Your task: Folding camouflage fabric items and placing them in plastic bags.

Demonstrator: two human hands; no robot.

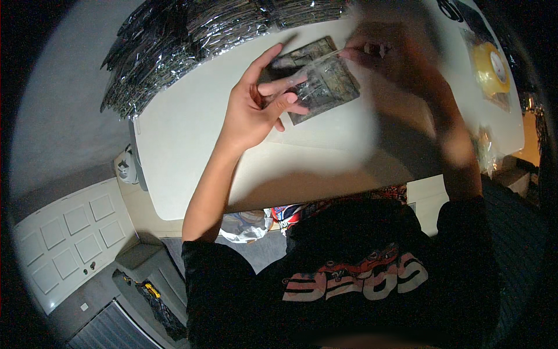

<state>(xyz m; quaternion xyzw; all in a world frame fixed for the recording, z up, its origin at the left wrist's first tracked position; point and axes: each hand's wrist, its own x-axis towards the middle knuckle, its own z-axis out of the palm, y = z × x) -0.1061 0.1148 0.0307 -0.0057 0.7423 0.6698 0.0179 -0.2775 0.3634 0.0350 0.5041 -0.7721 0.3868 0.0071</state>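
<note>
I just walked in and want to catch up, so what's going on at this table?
A person is handling a dark, mottled flat item with clear plastic over it, above a white table. The left hand holds it at its left side; the right hand, in shadow, has its fingertips near the upper edge, though their grip is hard to make out. Another dark flat piece shows just behind. Glossy dark packets are piled along the far edge, and a yellowish tape roll lies toward the right.

White round-cornered table (180,139): plain. Above it: rectangular plastic-sleeved packet (337,87), mottled grey-black. Right end: round yellow tape roll (484,67). Far edge: glossy plastic stack (174,52), streaked black-grey.
</note>
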